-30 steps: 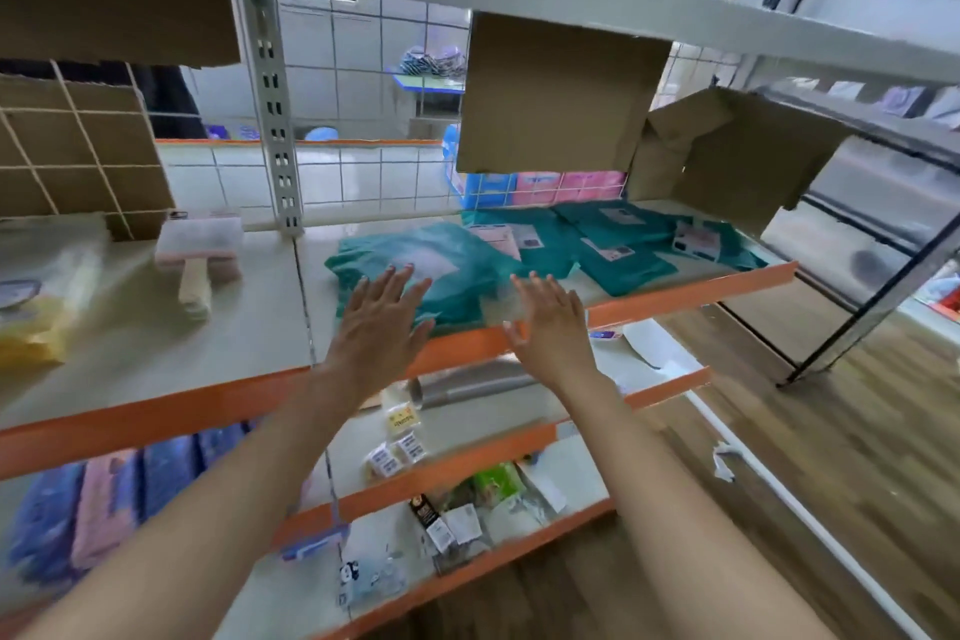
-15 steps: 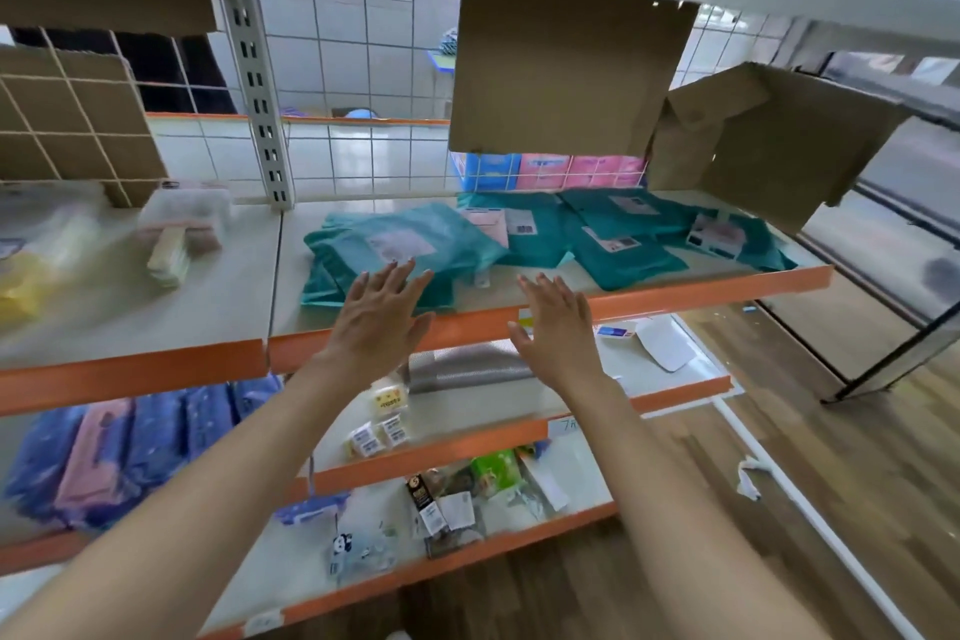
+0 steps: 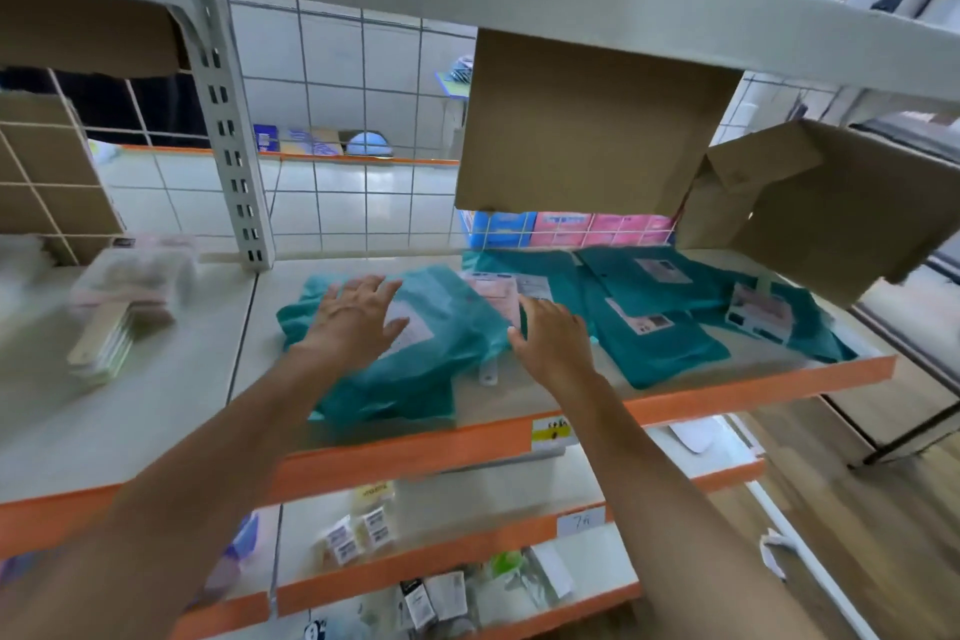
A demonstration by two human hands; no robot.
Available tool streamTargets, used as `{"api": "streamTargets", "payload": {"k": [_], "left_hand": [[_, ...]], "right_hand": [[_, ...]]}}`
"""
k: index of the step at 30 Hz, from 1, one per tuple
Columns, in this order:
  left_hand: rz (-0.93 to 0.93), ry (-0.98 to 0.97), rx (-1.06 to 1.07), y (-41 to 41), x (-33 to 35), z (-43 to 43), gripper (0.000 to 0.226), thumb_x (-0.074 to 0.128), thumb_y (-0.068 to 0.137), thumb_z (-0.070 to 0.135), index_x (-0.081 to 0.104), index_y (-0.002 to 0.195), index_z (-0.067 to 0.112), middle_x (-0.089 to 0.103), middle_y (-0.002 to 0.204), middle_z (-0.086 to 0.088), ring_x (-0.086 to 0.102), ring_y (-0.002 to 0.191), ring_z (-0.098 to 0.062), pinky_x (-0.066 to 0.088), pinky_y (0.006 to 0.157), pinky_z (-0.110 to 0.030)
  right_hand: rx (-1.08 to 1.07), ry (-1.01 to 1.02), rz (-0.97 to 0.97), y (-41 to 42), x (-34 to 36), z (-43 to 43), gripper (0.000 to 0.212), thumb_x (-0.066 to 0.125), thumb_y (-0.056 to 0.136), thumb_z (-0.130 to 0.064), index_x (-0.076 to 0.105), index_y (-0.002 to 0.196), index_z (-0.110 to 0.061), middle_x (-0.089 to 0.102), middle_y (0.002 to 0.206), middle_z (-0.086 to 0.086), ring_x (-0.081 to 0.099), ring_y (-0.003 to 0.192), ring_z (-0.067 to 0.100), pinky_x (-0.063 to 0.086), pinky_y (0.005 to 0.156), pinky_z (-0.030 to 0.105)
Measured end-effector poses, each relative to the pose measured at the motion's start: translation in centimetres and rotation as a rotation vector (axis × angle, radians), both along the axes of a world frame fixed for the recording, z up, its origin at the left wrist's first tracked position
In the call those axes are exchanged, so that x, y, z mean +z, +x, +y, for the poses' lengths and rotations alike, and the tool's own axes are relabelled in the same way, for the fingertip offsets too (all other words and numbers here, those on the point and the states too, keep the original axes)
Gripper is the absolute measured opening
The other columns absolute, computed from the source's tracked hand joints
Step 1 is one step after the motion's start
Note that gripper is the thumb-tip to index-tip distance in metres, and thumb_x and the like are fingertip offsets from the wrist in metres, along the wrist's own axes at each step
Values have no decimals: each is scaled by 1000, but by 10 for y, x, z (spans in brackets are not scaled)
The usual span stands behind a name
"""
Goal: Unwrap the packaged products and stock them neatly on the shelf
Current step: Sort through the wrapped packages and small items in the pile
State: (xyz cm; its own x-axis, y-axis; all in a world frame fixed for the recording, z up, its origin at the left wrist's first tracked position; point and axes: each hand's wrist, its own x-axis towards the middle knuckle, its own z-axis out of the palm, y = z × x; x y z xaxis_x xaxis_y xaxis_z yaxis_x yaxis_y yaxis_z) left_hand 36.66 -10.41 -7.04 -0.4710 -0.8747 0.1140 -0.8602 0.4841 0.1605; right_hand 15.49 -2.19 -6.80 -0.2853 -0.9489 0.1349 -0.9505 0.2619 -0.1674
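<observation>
Since half a second ago both hands have gone forward from the orange front edge onto the teal goods. At the left of the frame a blurred pale bundle [image 3: 117, 317] lies on the shelf [image 3: 156, 411]. Left of centre my left hand [image 3: 353, 322] rests flat on the teal stack [image 3: 441, 359], fingers straight and spread, covering part of its white label. Just right of it my right hand [image 3: 553, 343], fingers also spread and holding nothing, sits at the stack's right edge; whether it touches I cannot tell. Further right, loose teal packets [image 3: 670, 348] lie overlapping on the same shelf, below a cardboard box [image 3: 587, 120].
</observation>
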Motion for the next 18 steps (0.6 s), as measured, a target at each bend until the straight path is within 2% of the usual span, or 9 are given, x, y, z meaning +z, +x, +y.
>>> {"api": "streamTargets", "payload": {"k": [2, 6, 9, 11, 13, 15, 18], "left_hand": [[-18, 58, 25, 4, -2, -18, 60, 46, 92, 46, 29, 143, 20, 37, 145, -5, 36, 131, -26, 24, 111, -42], [-85, 207, 95, 9, -5, -42, 74, 50, 86, 58, 27, 145, 19, 34, 147, -5, 33, 134, -24, 24, 110, -37], [-36, 320, 126, 10, -3, -53, 82, 59, 77, 63, 31, 142, 20, 37, 145, -4, 35, 132, -22, 29, 106, -35], [14, 355, 148, 9, 0, -59, 84, 68, 70, 62, 40, 137, 19, 44, 140, -4, 40, 127, -22, 33, 104, -34], [45, 394, 166, 6, 1, -63, 84, 74, 64, 59, 45, 131, 18, 50, 133, -4, 46, 120, -22, 37, 100, -32], [55, 430, 172, 3, 3, -66, 78, 77, 62, 55, 49, 125, 17, 54, 125, -4, 50, 108, -20, 40, 91, -29], [97, 534, 172, 4, 5, -71, 61, 79, 65, 48, 51, 110, 19, 57, 109, -1, 52, 94, -16, 40, 78, -25]], "right_hand": [[-39, -20, -35, -4, -4, -17, 39, 47, 94, -29, 49, 128, -11, 57, 125, 9, 51, 115, 26, 39, 93, 35], [-126, -11, -204, -14, -10, -43, 36, 54, 92, -32, 57, 118, -7, 62, 117, 12, 58, 105, 29, 45, 82, 33], [-173, 23, -285, -24, -11, -59, 40, 61, 88, -38, 62, 113, -7, 65, 113, 13, 60, 100, 28, 43, 74, 30], [-181, 58, -315, -27, -11, -69, 46, 65, 83, -44, 65, 104, -2, 67, 105, 14, 60, 88, 27, 37, 66, 27], [-173, 92, -360, -28, -12, -76, 46, 68, 80, -43, 64, 95, 1, 67, 97, 16, 54, 77, 22, 33, 63, 26], [-178, 123, -386, -31, -14, -82, 38, 69, 80, -40, 60, 85, -3, 63, 87, 13, 50, 73, 20, 32, 56, 26], [-184, 152, -464, -35, -13, -87, 40, 69, 82, -36, 43, 62, -12, 50, 65, 3, 45, 58, 16, 27, 47, 26]]}}
